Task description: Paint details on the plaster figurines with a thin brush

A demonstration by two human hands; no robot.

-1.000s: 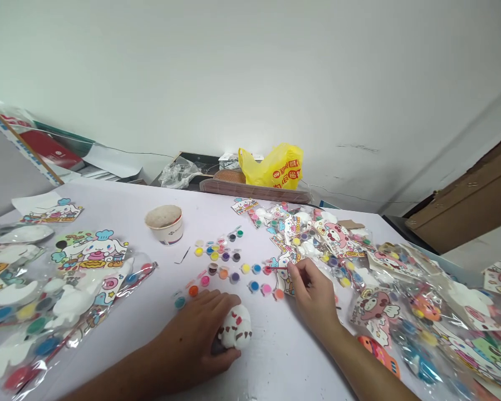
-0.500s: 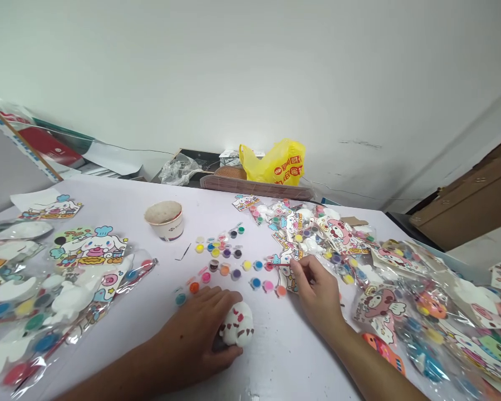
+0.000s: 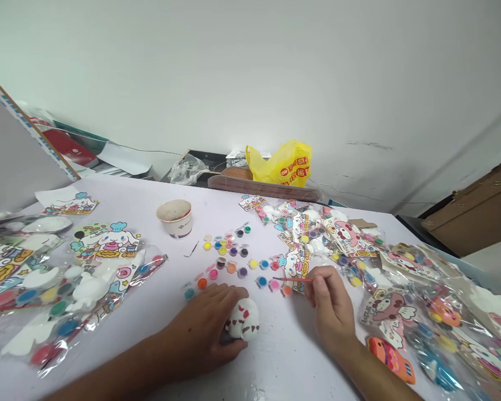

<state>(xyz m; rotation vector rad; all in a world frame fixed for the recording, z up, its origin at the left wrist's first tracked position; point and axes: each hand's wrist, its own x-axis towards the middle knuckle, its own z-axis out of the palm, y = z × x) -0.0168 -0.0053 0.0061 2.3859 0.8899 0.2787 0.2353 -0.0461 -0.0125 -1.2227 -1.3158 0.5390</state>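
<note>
A small white figurine (image 3: 247,323) with red and dark brown painted marks rests on the table, its left side covered by my left hand (image 3: 211,323), whose fingers and thumb curl round it. Pinched between the fingertips of my right hand (image 3: 329,301) is a thin red paintbrush (image 3: 292,279). Its tip points left, over or close beside a pink paint pot (image 3: 274,285); I cannot tell whether they touch. Around it stand several more small pots, among them a blue pot (image 3: 261,282) and an orange pot (image 3: 286,291).
A paper cup (image 3: 177,225) stands behind the pots, near a thin dark brush (image 3: 192,249). Clear-bagged painting kits lie at left (image 3: 87,289) and right (image 3: 426,312). A painted orange figure (image 3: 390,359) sits by my right forearm. Behind the table is a yellow bag (image 3: 286,164).
My right hand has moved right and nearer to me with the paintbrush, which shows more of its length. My left hand still holds the figurine. The whole view has shifted slightly.
</note>
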